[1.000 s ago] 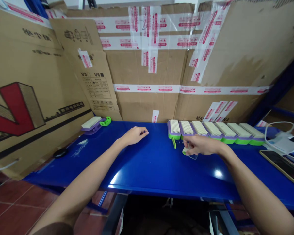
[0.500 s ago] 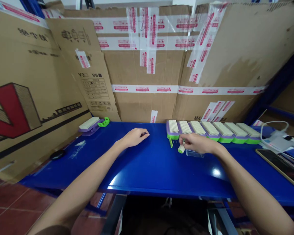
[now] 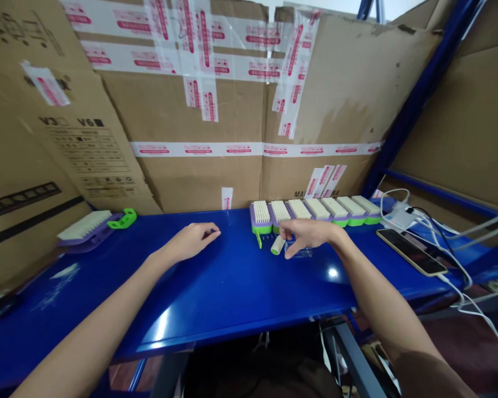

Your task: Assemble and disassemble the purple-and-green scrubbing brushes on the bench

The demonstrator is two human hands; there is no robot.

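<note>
My left hand point(image 3: 196, 241) rests over the blue table, fingers loosely curled and thumb close to the fingertips, with nothing visible in it. Over the front of the brush row hovers my right hand point(image 3: 305, 234), its thumb and forefinger spread apart. Just left of its thumb lies a short whitish cylinder point(image 3: 278, 245) with a green end. A clear plastic box point(image 3: 302, 252) sits below the hand, partly covered by it. Brushes with cream bristles and purple-green bodies stand side by side, the leftmost brush point(image 3: 260, 215) nearest. By it lies a slim green piece point(image 3: 258, 239).
Another purple brush point(image 3: 85, 228) with a green handle piece point(image 3: 123, 218) lies at the left. A phone point(image 3: 410, 251) and white cables point(image 3: 442, 243) occupy the right end. Cardboard panels point(image 3: 199, 182) wall off the back. A dark round object point(image 3: 0, 307) is at the left edge.
The view has turned to the right. My right thumb and forefinger, closed together beside the whitish cylinder before, have spread apart. My left hand keeps much the same pose.
</note>
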